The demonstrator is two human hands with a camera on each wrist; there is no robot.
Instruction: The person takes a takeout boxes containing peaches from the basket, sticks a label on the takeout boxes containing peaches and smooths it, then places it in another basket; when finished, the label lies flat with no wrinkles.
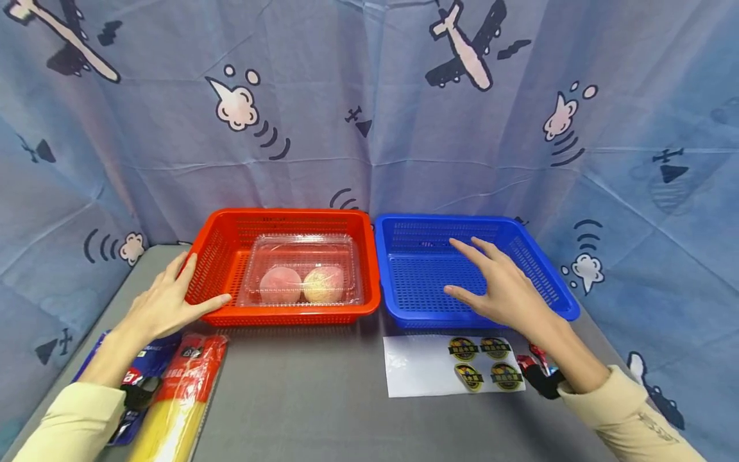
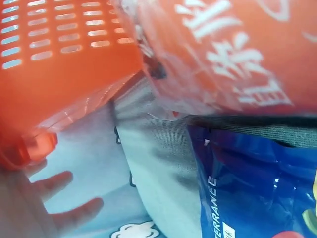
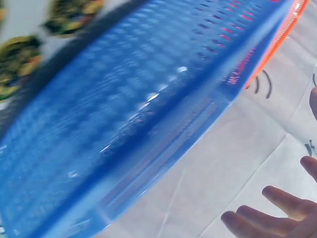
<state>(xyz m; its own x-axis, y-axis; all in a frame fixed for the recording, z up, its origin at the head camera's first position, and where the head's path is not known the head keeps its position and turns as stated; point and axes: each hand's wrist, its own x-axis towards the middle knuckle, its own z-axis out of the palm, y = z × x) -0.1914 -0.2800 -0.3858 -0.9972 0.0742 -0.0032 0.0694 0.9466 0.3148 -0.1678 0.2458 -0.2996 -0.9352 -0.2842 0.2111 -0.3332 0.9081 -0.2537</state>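
Observation:
A red basket sits at the back left of the grey table and holds a clear plastic clamshell box with two peaches inside. My left hand rests open against the basket's front left corner, thumb along its rim. A blue basket stands beside it on the right, with nothing in it. My right hand hovers open over the blue basket, fingers spread. The left wrist view shows the red basket close up, and the right wrist view shows the blue basket.
A white sticker sheet with round labels lies in front of the blue basket. A red and yellow packet and a blue packet lie at the front left. A small red item lies by my right wrist. A patterned curtain hangs behind.

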